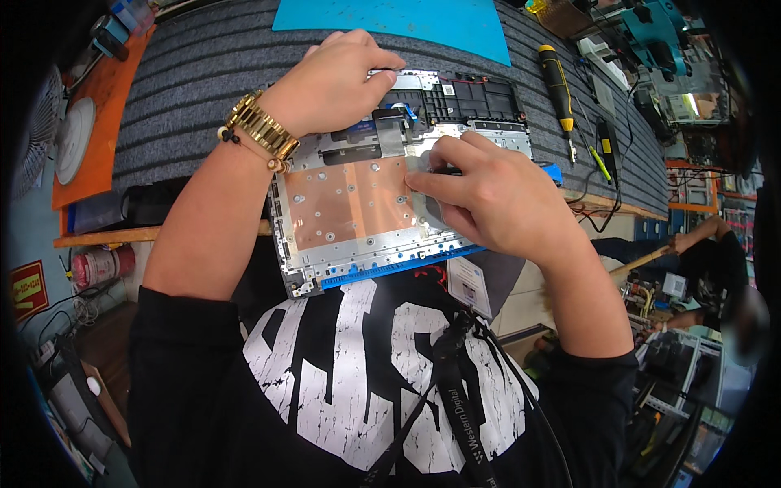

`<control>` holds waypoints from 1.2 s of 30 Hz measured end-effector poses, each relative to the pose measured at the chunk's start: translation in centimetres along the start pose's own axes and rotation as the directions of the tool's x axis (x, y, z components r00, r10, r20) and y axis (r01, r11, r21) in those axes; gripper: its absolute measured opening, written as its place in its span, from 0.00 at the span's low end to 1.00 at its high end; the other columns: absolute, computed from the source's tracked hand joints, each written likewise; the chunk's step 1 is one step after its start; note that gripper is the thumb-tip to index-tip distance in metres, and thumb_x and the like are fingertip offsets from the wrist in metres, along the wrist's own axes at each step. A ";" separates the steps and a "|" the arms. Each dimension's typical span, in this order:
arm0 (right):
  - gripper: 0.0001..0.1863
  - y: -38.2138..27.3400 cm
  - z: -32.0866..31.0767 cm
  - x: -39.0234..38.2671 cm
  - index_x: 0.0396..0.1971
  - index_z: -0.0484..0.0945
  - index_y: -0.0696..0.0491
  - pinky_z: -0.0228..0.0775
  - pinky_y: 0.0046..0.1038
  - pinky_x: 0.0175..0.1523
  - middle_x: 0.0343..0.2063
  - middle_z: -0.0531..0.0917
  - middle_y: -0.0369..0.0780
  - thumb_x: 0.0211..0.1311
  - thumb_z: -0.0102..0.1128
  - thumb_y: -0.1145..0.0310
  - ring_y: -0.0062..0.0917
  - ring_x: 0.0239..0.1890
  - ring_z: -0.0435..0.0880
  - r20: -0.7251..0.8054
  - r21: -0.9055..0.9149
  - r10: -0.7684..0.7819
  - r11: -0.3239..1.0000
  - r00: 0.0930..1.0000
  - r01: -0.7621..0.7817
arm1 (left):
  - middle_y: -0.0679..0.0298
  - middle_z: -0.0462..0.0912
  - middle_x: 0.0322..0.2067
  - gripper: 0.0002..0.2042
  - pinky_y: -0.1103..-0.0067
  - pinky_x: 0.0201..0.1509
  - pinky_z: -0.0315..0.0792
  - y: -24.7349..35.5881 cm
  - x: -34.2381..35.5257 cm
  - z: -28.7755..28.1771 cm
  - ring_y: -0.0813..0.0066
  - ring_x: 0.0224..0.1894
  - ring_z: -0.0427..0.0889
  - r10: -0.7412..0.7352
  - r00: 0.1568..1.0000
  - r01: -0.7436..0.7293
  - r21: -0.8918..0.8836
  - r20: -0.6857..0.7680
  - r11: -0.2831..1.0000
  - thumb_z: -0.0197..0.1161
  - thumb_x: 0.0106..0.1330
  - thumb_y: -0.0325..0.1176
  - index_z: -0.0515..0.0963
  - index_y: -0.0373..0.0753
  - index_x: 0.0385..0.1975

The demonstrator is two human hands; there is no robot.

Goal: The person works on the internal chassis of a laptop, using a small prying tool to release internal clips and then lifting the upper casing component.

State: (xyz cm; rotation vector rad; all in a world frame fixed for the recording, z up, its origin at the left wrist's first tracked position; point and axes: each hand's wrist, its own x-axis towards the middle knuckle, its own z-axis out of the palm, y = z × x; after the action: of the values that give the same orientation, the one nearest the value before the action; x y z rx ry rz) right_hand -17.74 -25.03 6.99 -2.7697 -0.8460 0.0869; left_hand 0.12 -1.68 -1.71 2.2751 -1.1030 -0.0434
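A person in a black shirt works bare-handed on an opened laptop base (350, 236) lying across the front edge of a bench, its near side overhanging. At the base's 11 o'clock, the left hand (342, 77), below a gold watch (264, 128), reaches over the far edge, thumb and forefinger slightly apart; whether they grip it cannot be told. At 3 o'clock, the right hand (492, 191) bends over the base, forefinger at the margin of a copper sheet (350, 203); the other fingers curl under, their hold hidden. A yellow-and-black screwdriver (556, 85) lies at 2 o'clock on the grey mat (203, 98), a blue sheet (390, 24) at 12.
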 end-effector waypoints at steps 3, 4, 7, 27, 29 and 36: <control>0.22 0.0 0.3 -0.3 0.57 0.95 0.45 0.86 0.41 0.46 0.46 0.87 0.38 0.63 0.73 0.77 0.38 0.48 0.90 -0.003 0.065 0.035 0.997 0.999 -0.035 | 0.57 0.85 0.58 0.20 0.63 0.76 0.75 0.0 -0.1 0.0 0.55 0.67 0.81 0.002 1.000 -0.002 0.007 -0.003 1.000 0.61 0.88 0.39 0.89 0.40 0.70; 0.23 0.0 0.3 -0.4 0.57 0.95 0.46 0.86 0.41 0.46 0.47 0.88 0.38 0.63 0.73 0.77 0.38 0.48 0.90 0.004 0.090 0.056 0.994 0.998 -0.056 | 0.57 0.85 0.57 0.20 0.63 0.76 0.75 0.0 -0.1 -0.1 0.55 0.66 0.81 0.008 1.000 -0.008 0.009 -0.007 1.000 0.61 0.88 0.39 0.89 0.40 0.70; 0.20 0.2 -0.1 -1.1 0.59 0.93 0.47 0.86 0.43 0.50 0.46 0.87 0.41 0.69 0.71 0.72 0.40 0.47 0.91 0.001 0.192 0.133 0.973 0.991 -0.131 | 0.56 0.85 0.57 0.20 0.62 0.76 0.75 0.1 -0.1 0.1 0.54 0.66 0.81 0.020 1.000 -0.020 0.018 -0.018 1.000 0.60 0.88 0.39 0.89 0.40 0.70; 0.07 -0.6 0.6 -1.1 0.43 0.85 0.60 0.79 0.38 0.48 0.37 0.87 0.45 0.71 0.76 0.76 0.36 0.39 0.87 -0.043 0.410 0.433 0.829 0.901 -0.379 | 0.55 0.85 0.57 0.20 0.61 0.76 0.75 0.0 -0.1 0.2 0.52 0.67 0.81 0.030 0.999 -0.029 0.041 -0.030 0.999 0.61 0.88 0.39 0.89 0.39 0.70; 0.07 -0.6 0.6 -1.1 0.42 0.85 0.59 0.79 0.37 0.48 0.36 0.87 0.43 0.71 0.76 0.76 0.32 0.38 0.86 -0.026 0.423 0.467 0.807 0.884 -0.413 | 0.55 0.85 0.57 0.20 0.61 0.76 0.75 0.0 -0.1 0.2 0.52 0.67 0.81 0.028 0.999 -0.027 0.035 -0.025 0.999 0.61 0.88 0.39 0.89 0.39 0.70; 0.14 -1.3 0.9 -1.2 0.49 0.83 0.62 0.79 0.44 0.44 0.39 0.89 0.52 0.73 0.76 0.70 0.51 0.36 0.87 -0.075 0.572 0.499 0.731 0.863 -0.373 | 0.54 0.86 0.56 0.19 0.62 0.75 0.77 -0.3 0.1 -0.2 0.53 0.66 0.83 0.040 0.999 -0.040 0.004 -0.023 0.999 0.62 0.87 0.38 0.89 0.37 0.68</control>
State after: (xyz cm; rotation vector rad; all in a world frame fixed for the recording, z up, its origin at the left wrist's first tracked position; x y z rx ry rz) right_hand -19.56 -24.47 6.39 -2.3064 -0.0546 0.0776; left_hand 0.47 -1.48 -1.66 2.2506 -1.1373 0.0012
